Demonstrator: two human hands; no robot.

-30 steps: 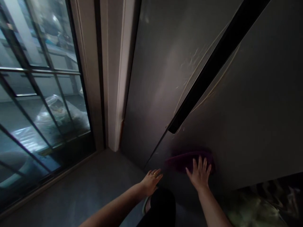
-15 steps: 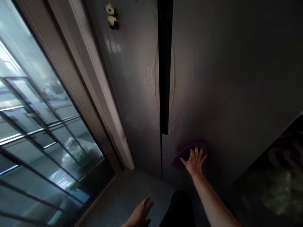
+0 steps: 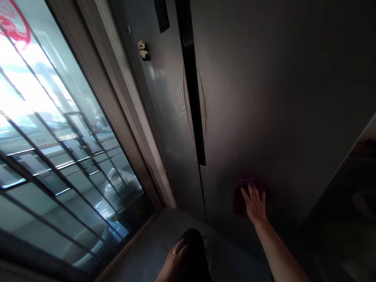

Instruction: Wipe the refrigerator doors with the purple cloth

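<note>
My right hand (image 3: 255, 203) holds a purple cloth (image 3: 240, 201) pressed against the lower part of a grey refrigerator door (image 3: 249, 109), its fingers spread over the fabric. Part of the cloth is hidden under the palm. My left hand (image 3: 174, 256) rests on my dark-clothed knee (image 3: 192, 244), with a gold-coloured ring on one finger and nothing held in it. Up and to the left of the right hand runs the dark handle recess (image 3: 195, 98) between the two doors. Pale, streaky marks (image 3: 180, 98) show along both sides of it.
A panda magnet (image 3: 143, 51) sits on the narrower left door, below a dark panel (image 3: 161, 15). On the left stands a barred glass door (image 3: 67, 156) in a brown frame, with a plastic bag (image 3: 117, 182) behind the glass. Dim, unclear things lie at the lower right.
The view has shifted. My right hand and the purple cloth have moved a little rightward on the door, and the cloth looks more bunched. My left hand has come down onto my knee.
</note>
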